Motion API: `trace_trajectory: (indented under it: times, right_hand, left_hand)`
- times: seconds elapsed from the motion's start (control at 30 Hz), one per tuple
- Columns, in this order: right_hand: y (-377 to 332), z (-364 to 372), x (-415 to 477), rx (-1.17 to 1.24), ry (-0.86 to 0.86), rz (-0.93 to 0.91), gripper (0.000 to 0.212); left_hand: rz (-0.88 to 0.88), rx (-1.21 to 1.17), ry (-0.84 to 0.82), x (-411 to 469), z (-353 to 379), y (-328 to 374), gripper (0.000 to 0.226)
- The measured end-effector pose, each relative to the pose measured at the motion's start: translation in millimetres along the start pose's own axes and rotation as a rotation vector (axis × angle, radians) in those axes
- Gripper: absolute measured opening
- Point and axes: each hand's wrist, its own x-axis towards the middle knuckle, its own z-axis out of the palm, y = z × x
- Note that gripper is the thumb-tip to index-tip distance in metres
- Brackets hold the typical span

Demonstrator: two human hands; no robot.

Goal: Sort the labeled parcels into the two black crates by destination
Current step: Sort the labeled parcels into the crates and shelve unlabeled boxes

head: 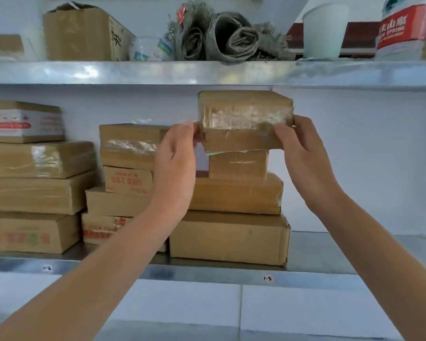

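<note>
The left hand (176,153) and right hand (303,148) each grip an end of the top parcel (244,114), likely to lift it level off the right stack (234,193).

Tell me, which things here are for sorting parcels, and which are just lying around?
For the job: taped parcel, held by left hand and right hand; stacked parcels below it.
Just lying about: rolled grey cloth, white paper cup, water bottle, open carton.

Bright even light, glare on shelf edge (158,72), soft blur, bowed edges
</note>
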Motion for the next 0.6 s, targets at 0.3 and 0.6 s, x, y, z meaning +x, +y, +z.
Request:
trace_trajectory:
  times: [0.3,0.6]
  right_hand:
    - [-5.7,49.5,-53.4,0.060,-0.186,0.038,0.048]
    - [22.3,166.3,-199.6,0.278,-0.706,0.149,0.039]
  left_hand:
    - [-0.064,0.243,0.274,-64.3,-75.8,17.9,0.051]
    - [-0.291,0.521,0.480,-203.1,-215.3,-8.6,0.024]
